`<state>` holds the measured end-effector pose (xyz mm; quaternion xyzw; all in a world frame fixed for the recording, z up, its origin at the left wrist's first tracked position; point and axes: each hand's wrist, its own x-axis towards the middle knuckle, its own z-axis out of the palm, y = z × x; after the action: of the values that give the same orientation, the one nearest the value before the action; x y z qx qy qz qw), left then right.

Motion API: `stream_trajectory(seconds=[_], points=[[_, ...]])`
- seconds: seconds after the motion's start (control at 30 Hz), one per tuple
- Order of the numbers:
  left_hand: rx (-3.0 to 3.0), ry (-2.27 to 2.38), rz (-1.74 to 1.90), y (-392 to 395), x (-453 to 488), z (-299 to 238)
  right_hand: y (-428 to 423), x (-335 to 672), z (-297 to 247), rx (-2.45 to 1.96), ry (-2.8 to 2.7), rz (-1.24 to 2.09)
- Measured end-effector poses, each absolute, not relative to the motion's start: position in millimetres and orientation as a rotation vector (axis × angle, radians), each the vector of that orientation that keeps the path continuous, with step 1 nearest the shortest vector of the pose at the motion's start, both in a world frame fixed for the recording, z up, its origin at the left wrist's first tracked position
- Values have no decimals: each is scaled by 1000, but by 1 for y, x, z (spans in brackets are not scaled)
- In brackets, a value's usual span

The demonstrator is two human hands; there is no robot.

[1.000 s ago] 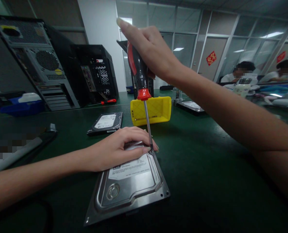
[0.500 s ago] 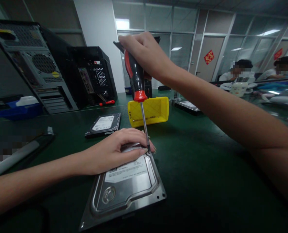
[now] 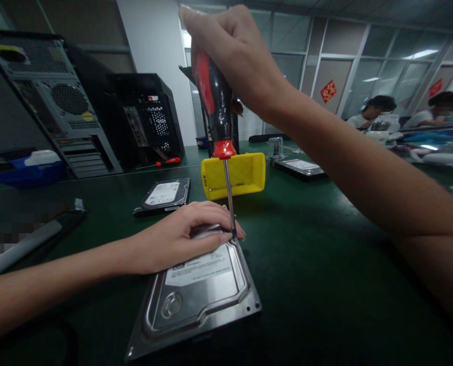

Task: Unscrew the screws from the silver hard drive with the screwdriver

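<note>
A silver hard drive (image 3: 207, 305) with a white label lies flat on the green table in front of me. Across its far part rests my left hand (image 3: 195, 234), fingers curled over the far edge and thumb pressed on the top beside the screw corner. My right hand (image 3: 234, 56) is closed round the black and red handle of a screwdriver (image 3: 220, 112), high above the drive. The screwdriver's shaft stands nearly upright, tilted slightly, with its tip at the drive's far right corner by my left thumb. The screw under the tip is hidden.
Behind the drive stands a yellow bin (image 3: 234, 178) with a few small screws. A second hard drive (image 3: 163, 195) lies left of it, another drive (image 3: 300, 168) to the right. Computer cases (image 3: 54, 107) and a red-handled tool (image 3: 169, 161) are at the back left. People sit at far right.
My right hand sits higher and looks larger on the screwdriver handle, which leans a little differently. The tip stays at the same corner. My left hand and the drive have not moved.
</note>
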<state>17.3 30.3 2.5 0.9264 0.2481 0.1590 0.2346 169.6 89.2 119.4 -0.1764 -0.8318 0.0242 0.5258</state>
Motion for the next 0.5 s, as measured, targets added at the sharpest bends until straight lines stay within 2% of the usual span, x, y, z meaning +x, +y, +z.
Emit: stream_trajectory(seconds=[0.5], points=[[2542,674,456,29,18,4,94,168,117,-377,-2004,89]])
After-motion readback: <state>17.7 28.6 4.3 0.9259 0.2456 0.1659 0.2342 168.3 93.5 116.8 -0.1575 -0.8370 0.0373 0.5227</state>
